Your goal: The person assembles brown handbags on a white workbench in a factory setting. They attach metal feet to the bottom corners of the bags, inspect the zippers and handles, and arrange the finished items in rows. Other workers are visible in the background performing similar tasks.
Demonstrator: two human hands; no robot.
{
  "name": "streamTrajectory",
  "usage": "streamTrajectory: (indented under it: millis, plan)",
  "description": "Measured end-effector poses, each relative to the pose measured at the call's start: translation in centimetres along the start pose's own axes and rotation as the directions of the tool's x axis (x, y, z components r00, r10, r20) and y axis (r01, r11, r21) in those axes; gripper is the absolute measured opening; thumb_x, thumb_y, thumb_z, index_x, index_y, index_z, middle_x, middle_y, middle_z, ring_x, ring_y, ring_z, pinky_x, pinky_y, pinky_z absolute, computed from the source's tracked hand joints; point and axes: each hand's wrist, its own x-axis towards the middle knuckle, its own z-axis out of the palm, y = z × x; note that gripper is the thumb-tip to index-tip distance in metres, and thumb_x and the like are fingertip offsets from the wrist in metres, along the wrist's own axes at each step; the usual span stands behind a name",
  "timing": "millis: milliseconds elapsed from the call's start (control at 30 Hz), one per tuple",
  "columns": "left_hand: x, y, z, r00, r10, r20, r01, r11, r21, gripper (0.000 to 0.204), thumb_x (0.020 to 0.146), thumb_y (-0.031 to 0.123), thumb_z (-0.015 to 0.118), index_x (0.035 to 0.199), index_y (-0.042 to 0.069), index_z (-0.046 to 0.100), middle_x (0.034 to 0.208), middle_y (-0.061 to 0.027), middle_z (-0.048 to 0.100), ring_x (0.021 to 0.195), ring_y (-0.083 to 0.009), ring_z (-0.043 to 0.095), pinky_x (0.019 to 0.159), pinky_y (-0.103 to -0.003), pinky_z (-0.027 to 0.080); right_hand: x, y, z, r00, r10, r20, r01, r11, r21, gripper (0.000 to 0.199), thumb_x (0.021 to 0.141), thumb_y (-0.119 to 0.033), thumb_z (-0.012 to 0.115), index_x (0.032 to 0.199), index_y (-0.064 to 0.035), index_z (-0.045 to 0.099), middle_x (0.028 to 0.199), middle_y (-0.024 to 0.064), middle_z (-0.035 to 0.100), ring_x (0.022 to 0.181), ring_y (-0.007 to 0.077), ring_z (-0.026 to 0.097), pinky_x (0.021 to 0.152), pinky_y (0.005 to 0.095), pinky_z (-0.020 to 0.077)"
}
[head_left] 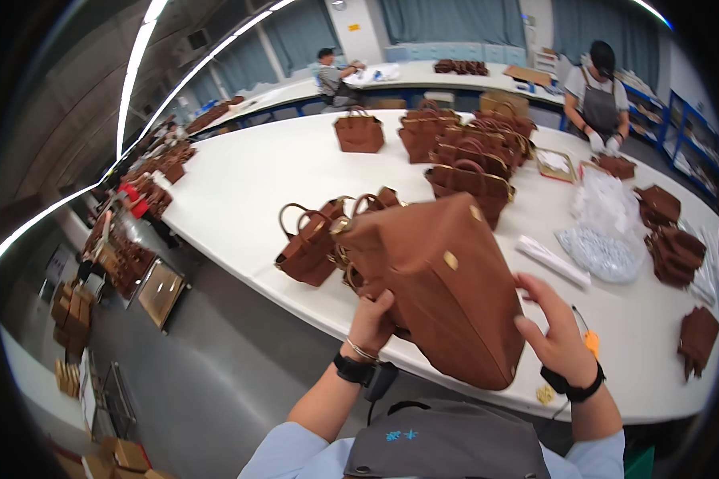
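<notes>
Blue lettering (401, 436) on grey apron (463, 451)

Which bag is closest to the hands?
The big bag in front: the left hand grips it, while the bags behind stand on the table.

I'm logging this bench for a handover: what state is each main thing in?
Held brown bag: tilted
Left hand: closed on the held bag
Right hand: open, beside that bag; contact unclear
Lone brown handbag: upright, handles raised
Clear plastic bag: crumpled
White roll: lying down
Ceiling lights: lit

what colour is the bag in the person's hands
Plain brown bag, with small gold-coloured fittings; the head view shows it best.
</notes>
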Motion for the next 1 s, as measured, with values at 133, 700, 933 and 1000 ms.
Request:
streamTrajectory:
  millis: [133, 700, 933, 1000]
  plan:
    - [0.2, -0.4, 0.1, 0.998, 0.002, -0.066, -0.004, 1.0, -0.027, 0.05, 0.082, 0.028, 0.076, 0.121, 0.005, 0.055, 0.123, -0.0066, 0.059, 0.114, -0.0237, 0.057, 0.098, -0.042, 0.047, 3.1, -3.0, -0.2, 0.968, -0.241, -0.076, 0.222, 0.955, -0.198, 0.034, 0.083, -0.004, 0.067, 0.116, 0.0006, 0.058, 0.119, 0.0156, 0.059, 0.105, 0.0319, 0.059, 0.09, 0.0359, 0.0487]
    - [0.1, -1.6, 0.0, 0.993, 0.105, -0.053, -0.094, 0.981, 0.17, 0.046, 0.082, 0.025, 0.075, 0.115, -0.002, 0.058, 0.114, -0.0095, 0.063, 0.106, -0.025, 0.061, 0.093, -0.04, 0.05, 6.0, -3.5, 2.1, 0.761, -0.649, -0.016, 0.479, 0.579, -0.66, 0.035, 0.065, -0.003, 0.063, 0.097, 0.0107, 0.062, 0.086, 0.015, 0.059, 0.074, 0.0276, 0.06, 0.062, 0.033, 0.0526]
    - [-0.5, -1.1, -0.3, 1.0, -0.001, -0.018, 0.004, 0.989, 0.148, 0.048, 0.081, 0.027, 0.077, 0.114, -0.001, 0.058, 0.114, -0.0097, 0.064, 0.105, -0.0245, 0.062, 0.092, -0.039, 0.051, 5.7, -3.5, 2.0, 0.726, -0.686, 0.046, 0.497, 0.477, -0.725, 0.032, 0.063, 0.0, 0.063, 0.094, 0.0118, 0.064, 0.083, 0.0143, 0.059, 0.07, 0.0247, 0.059, 0.06, 0.0312, 0.0523]
    - [-0.9, -0.8, 0.5, 0.999, -0.012, -0.033, 0.016, 0.991, 0.136, 0.05, 0.081, 0.028, 0.077, 0.116, -0.001, 0.057, 0.115, -0.0093, 0.063, 0.105, -0.0244, 0.061, 0.092, -0.039, 0.051, 5.7, -3.5, 1.8, 0.732, -0.678, 0.069, 0.505, 0.471, -0.723, 0.031, 0.064, 0.0, 0.064, 0.093, 0.0106, 0.064, 0.083, 0.0136, 0.059, 0.07, 0.0245, 0.059, 0.06, 0.0312, 0.0525]
